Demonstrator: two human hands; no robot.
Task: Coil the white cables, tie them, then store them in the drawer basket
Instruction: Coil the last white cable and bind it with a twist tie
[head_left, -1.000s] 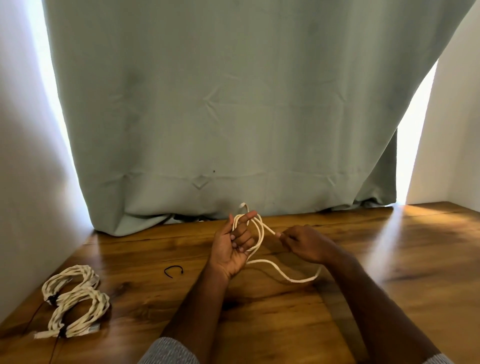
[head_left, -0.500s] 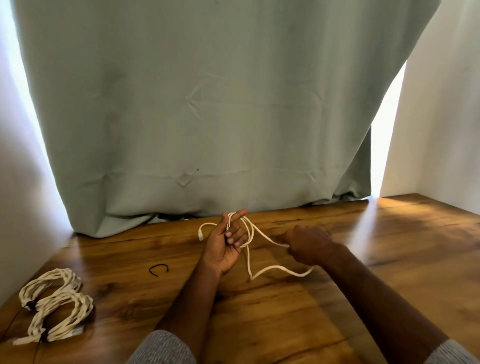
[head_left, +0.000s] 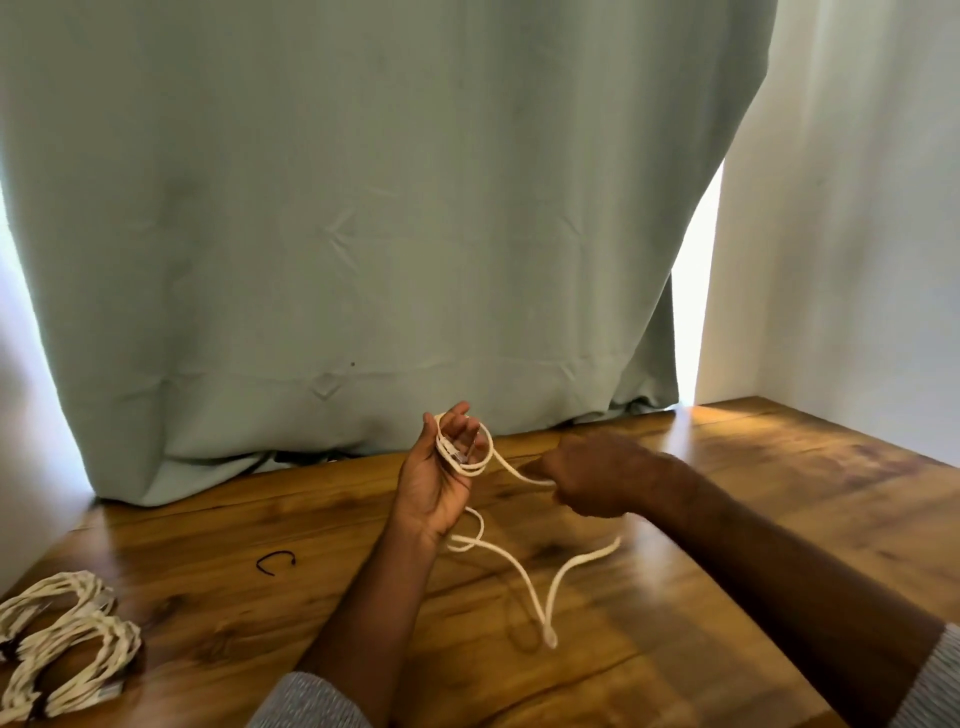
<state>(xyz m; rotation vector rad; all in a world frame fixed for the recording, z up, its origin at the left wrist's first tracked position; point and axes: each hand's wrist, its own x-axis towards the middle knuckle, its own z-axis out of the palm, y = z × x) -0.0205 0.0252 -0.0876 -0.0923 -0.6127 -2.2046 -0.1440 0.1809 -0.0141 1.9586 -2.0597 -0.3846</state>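
Over at the left edge of the wooden table (head_left: 753, 499) two coiled bundles (head_left: 62, 644) of white cable lie already tied, and a little way to their right a small black tie (head_left: 275, 562) sits loose on the wood, near the left forearm but apart from it. So the step in hand looks to be the coiling of another white cable (head_left: 524, 566). The left hand (head_left: 439, 475) is raised palm-up in front of the grey-green curtain (head_left: 363, 208), fingers loosely curled, with a few turns of the cable looped round them. From there one strand runs across to the right hand (head_left: 592, 478), which is closed in a fist round it, knuckles up, just above the table. The slack trails below both hands and lies in a loose bend on the wood. I'd say the next move calls for the right hand to carry that strand round the left fingers again while keeping it taut, until the slack is used up. No drawer basket is in view.
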